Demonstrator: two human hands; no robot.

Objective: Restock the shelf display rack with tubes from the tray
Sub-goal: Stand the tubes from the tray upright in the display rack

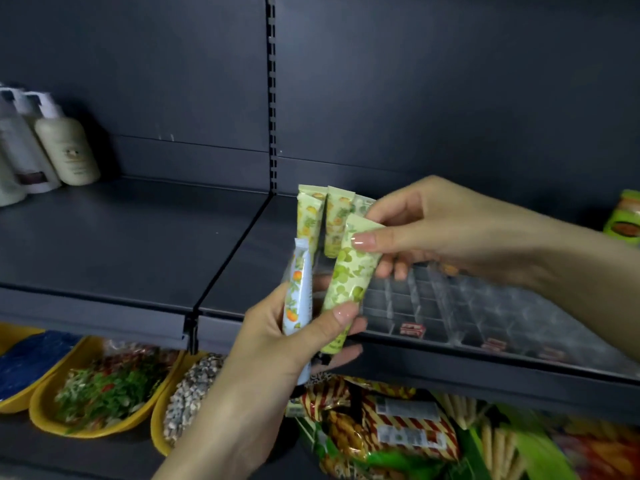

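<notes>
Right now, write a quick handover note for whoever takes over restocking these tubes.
The left hand grips the white orange-print tube and the lower end of the green tube.
The right hand pinches the green tube's top.
Done: a few standing tubes at the back left of the clear rack.
Left: slot both held tubes; most rack slots look unfilled.
The tray is not in view.

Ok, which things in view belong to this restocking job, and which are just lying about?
Job: left hand, gripping pale blue tube and green tube; right hand, pinching the green tube's top; clear display rack; standing tubes at its back.
Lying about: pump bottles; yellow bins; snack packets; green jar.
</notes>
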